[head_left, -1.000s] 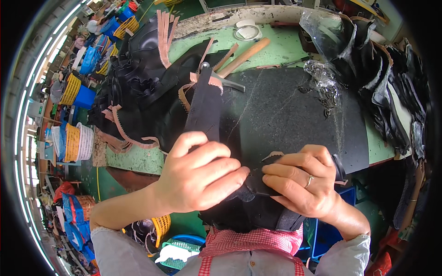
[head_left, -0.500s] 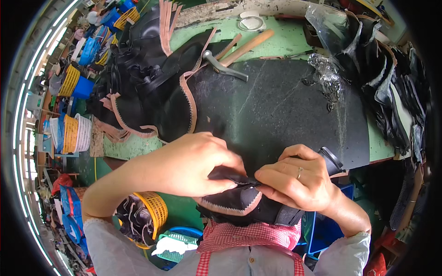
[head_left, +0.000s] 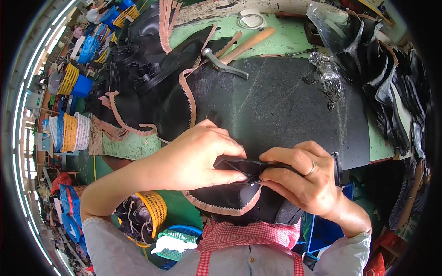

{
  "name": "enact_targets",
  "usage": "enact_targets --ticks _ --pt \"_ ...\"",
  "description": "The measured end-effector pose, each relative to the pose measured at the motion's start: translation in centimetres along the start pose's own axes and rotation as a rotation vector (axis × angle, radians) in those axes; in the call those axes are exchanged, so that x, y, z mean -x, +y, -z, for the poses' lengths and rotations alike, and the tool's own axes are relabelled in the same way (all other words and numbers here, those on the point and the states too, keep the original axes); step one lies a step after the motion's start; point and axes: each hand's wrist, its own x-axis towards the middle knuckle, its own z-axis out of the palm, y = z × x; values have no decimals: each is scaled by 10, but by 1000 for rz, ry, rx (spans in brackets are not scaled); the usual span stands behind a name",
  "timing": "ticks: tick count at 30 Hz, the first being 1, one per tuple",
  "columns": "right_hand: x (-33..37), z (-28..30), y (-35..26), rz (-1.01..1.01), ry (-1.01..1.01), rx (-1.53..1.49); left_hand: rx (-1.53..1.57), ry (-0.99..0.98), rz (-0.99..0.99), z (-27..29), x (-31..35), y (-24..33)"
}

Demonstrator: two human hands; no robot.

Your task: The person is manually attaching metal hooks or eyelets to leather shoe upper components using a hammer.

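A black leather piece with a pinkish, zigzag-cut edge is held just past the near side of the bench, in front of my apron. The fingers and thumb of my left hand are closed on its upper fold from the left. From the right, my right hand, with a ring on one finger, pinches the same fold close to the left fingertips. Between the two hands the fold gapes, and a small bright spot shows at its lip. Fingers partly hide the inside of the fold.
A black mat covers much of the green bench, with a wooden-handled hammer at its far edge. Leather pieces are heaped at left; more hang at right. Crumpled clear plastic lies on the mat. A yellow basket stands below.
The fold between my hands has opened wider. My right hand has shifted its grip, its index finger now stretched across the top. More of the pinkish edge shows at the lower left.
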Motion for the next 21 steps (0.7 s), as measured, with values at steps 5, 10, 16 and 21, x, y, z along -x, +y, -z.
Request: enact_targets --ticks 5,10,16,21 --pt "0 2 -1 14 41 51 18 -26 33 4 -3 0" --pt "0 1 -2 14 40 103 -20 -1 14 2 -4 -4" --pt "0 -1 -6 -80 40 105 -54 -30 -36 2 -7 -3" --pt "0 1 2 -165 0 -36 -145 22 -197 3 -7 7"
